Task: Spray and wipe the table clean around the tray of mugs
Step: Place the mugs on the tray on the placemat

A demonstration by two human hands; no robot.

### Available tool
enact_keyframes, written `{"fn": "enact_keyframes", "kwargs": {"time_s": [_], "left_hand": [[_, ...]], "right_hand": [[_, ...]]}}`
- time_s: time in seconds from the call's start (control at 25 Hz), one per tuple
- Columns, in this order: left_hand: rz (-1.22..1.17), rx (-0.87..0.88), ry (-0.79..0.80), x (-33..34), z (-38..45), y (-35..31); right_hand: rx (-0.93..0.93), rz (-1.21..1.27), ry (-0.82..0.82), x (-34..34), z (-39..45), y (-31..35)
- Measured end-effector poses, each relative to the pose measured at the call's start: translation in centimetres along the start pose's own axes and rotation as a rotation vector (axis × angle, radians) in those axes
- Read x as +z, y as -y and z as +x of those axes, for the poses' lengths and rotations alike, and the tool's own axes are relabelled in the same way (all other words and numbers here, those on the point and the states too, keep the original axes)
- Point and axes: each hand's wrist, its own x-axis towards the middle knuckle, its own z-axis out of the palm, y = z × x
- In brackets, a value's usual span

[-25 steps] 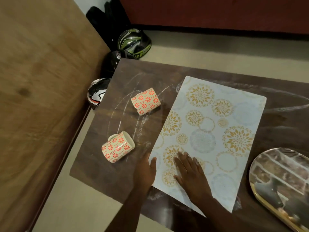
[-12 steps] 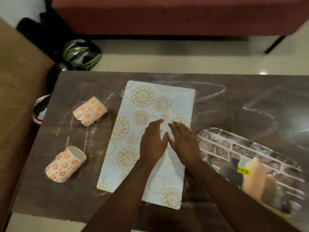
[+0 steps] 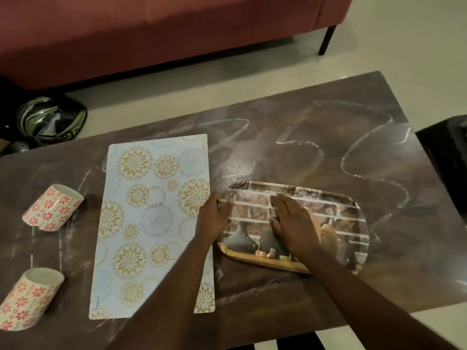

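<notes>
Only one bit of writing shows anywhere: a tiny line of print along the near left edge of the placemat (image 3: 151, 223), too small to read. That pale blue placemat with gold flower medallions lies flat on the dark brown table (image 3: 328, 152), whose top is streaked with whitish swirls and curved smear lines, most plainly on the far right. Just right of the placemat sits the tray (image 3: 348, 223), an oblong with rounded corners, printed with a brick wall and dark vases; it carries no mugs. The left hand (image 3: 212, 221) is at the tray's left end, its fingers curled round the rim there. The right hand (image 3: 293, 223) rests flat on the tray's printed face, fingers straight and together. Both mugs, white with red-orange flowers, lie on their sides at the table's left: the far mug (image 3: 53, 208) just left of the placemat, the near mug (image 3: 30, 299) at the near left corner.
</notes>
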Motion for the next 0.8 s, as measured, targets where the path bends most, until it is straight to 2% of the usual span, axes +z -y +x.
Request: {"fn": "enact_keyframes", "kwargs": {"time_s": [0.12,0.2,0.28,0.48,0.64,0.8], "left_hand": [[-0.220,0.043,-0.013,-0.5,-1.0,-0.1],[-0.352,-0.009,-0.117,-2.3,-2.4,0.9],[-0.486,-0.106,-0.295,-4.7,-4.0,3.1],[-0.805,-0.489,-0.722,-8.6,-8.0,10.9],[-0.955,-0.618,-0.906,-8.6,-8.6,13.1],[-1.107,-0.756,-0.976,-6.8,-8.8,12.0]], "right_hand": [[0.006,0.061,0.045,0.2,1.1,1.6],[-0.085,0.068,0.012,0.2,2.3,3.8],[-0.231,0.044,-0.005,0.5,3.9,6.7],[-0.570,-0.031,0.093,4.4,7.3,16.5],[-0.730,-0.094,0.203,8.1,9.0,22.0],[-0.786,-0.166,0.261,11.0,9.9,24.7]]}}
